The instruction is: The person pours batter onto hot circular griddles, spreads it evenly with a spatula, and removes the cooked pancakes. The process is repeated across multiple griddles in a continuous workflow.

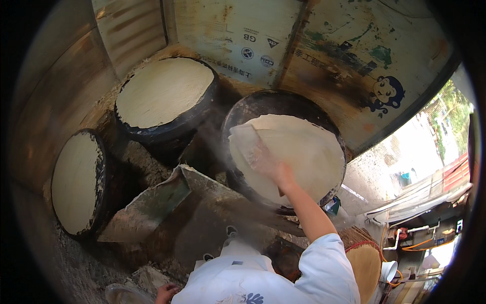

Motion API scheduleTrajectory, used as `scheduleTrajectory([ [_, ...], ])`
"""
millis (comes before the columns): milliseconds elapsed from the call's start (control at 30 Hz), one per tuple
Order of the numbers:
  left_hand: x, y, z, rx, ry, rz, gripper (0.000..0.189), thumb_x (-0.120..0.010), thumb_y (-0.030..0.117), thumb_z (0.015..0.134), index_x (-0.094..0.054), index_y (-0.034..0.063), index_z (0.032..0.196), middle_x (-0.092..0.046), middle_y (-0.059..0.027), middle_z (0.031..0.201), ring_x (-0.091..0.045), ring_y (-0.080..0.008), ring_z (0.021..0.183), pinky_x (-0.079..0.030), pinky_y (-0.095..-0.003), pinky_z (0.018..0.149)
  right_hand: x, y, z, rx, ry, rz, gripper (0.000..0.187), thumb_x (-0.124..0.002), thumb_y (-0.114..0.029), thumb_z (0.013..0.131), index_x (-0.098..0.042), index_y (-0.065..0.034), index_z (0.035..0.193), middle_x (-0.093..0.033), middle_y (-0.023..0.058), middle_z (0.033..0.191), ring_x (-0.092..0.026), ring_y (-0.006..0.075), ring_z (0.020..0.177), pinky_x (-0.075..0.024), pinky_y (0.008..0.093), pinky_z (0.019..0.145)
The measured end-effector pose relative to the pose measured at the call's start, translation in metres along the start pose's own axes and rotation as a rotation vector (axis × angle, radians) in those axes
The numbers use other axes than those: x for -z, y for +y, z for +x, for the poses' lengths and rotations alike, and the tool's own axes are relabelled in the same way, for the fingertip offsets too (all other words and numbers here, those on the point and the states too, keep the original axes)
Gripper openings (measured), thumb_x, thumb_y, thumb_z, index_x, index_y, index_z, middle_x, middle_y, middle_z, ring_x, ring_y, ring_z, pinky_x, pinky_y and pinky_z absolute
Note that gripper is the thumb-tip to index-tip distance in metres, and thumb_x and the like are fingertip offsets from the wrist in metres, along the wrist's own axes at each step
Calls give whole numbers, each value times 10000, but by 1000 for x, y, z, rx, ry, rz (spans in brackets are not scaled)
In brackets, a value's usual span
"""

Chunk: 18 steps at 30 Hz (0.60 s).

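My right hand (pixel 267 161), blurred, is over the pale batter sheet (pixel 307 152) that covers most of a dark round griddle (pixel 277 100). It seems to grip a flat pale scraper (pixel 243 138), whose outline is smeared by motion; a thin brown edge shows below the palm. My left hand (pixel 168 293) is low at the bottom edge, beside my white shirt, partly cut off, its fingers bent; whether it holds anything is hidden. A second griddle (pixel 178 127) at the upper left and a third (pixel 100 190) at the far left each bear a pale, even layer.
Bent metal sheets (pixel 152 212) stand between the griddles. Printed, stained panels (pixel 243 38) wall the far side. A round stack of thin brown sheets (pixel 362 262) is right of my sleeve, with a white container (pixel 388 271) beside it. A clear bowl (pixel 123 294) lies lower left. Steam hangs about.
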<state>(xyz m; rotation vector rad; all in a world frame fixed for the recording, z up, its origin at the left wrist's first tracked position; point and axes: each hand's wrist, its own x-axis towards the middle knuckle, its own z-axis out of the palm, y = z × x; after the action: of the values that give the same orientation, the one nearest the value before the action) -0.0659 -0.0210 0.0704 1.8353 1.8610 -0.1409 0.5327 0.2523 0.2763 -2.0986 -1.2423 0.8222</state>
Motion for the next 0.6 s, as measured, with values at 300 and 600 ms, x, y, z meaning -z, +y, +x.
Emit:
scheduleTrajectory([
  [300,-8,-34,19,154,-435,-573,323,-590,212,749,-566,42,1023,-558,-127,1035,-511,-239,969,-409,-333,830,41,64,39,-333,209,-610,414,-333,-394,846,-427,-178,1186,-591,155,917,-569,312,811,-443,406,706],
  [600,-11,-37,15,96,-431,-495,320,-608,225,725,-583,55,995,-557,-118,1033,-502,-237,991,-387,-329,862,131,187,4,-662,645,315,541,-643,-382,693,-457,-51,1078,-521,178,887,-516,264,754,-429,336,620],
])
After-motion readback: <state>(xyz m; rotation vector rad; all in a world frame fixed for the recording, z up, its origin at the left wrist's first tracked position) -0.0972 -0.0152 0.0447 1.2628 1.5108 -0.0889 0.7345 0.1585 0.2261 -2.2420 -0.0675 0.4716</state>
